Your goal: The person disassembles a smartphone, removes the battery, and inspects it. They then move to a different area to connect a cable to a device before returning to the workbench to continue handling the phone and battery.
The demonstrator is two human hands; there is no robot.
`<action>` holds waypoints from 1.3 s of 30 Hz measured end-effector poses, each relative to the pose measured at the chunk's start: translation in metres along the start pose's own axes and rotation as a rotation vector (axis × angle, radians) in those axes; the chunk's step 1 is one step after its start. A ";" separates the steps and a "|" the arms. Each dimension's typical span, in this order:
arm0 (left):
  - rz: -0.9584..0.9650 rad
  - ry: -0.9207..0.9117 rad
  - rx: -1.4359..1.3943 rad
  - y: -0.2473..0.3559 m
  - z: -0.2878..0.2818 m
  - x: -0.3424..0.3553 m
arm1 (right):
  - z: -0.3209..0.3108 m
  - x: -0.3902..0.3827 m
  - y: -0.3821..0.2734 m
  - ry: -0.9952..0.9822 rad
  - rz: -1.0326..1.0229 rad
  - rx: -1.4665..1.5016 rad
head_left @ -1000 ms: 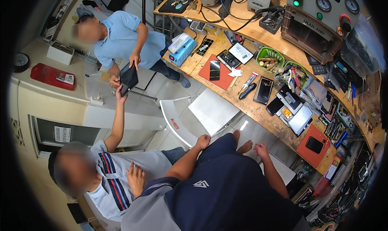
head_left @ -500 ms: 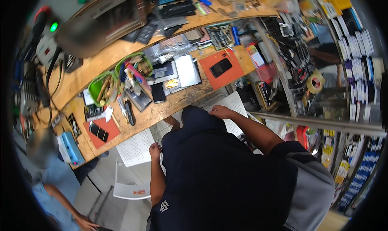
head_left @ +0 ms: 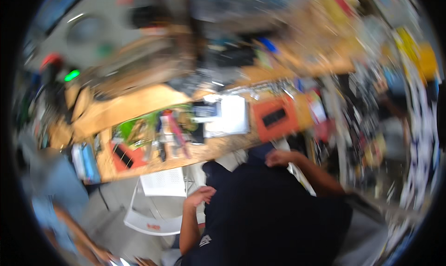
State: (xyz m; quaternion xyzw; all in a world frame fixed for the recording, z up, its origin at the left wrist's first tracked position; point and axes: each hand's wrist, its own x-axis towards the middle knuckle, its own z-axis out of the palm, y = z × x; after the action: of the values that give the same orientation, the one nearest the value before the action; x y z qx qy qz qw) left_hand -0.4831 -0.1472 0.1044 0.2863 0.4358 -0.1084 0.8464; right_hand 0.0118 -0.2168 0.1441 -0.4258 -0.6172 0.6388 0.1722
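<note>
The view is smeared by motion. My left hand (head_left: pixel 200 197) hangs beside my dark trousers, near the white chair, with its fingers loosely apart and nothing seen in them. Over my right thigh, below the bench edge, lies my right hand (head_left: pixel 278 157); blur hides how its fingers are set, and no object shows in it. Beyond it, a dark phone (head_left: pixel 274 117) rests on an orange mat (head_left: pixel 289 126). A second phone (head_left: pixel 122 155) lies on another orange mat (head_left: pixel 139 155) at the bench's left end. Neither hand touches the bench.
On the wooden bench (head_left: pixel 218 143) stand green baskets (head_left: pixel 125 128) of tools beside a silver flat panel (head_left: pixel 233 115). A white chair (head_left: pixel 163 182) is left of me. A person in blue (head_left: pixel 65 187) is at far left. Cluttered shelves (head_left: pixel 420 140) line the right.
The view has swung, so the bench appears lower and further right. My left hand's fingers look looser than before. My right hand stays near my thigh.
</note>
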 end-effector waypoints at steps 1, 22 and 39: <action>-0.015 -0.024 -0.110 -0.004 0.020 -0.001 | -0.017 0.002 -0.006 -0.173 0.634 0.139; 0.164 -0.245 -1.973 -0.179 0.092 0.391 | -0.072 -0.077 0.242 -0.769 0.742 -0.303; 0.344 0.918 0.426 -0.109 0.119 0.495 | -0.040 0.023 0.101 -0.122 -0.306 -1.140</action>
State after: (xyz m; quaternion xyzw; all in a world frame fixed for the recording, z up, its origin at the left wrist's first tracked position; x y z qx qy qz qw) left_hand -0.1552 -0.2720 -0.2797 0.5372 0.6764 0.0820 0.4972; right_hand 0.0596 -0.1926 0.0473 -0.3199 -0.9262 0.1974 -0.0292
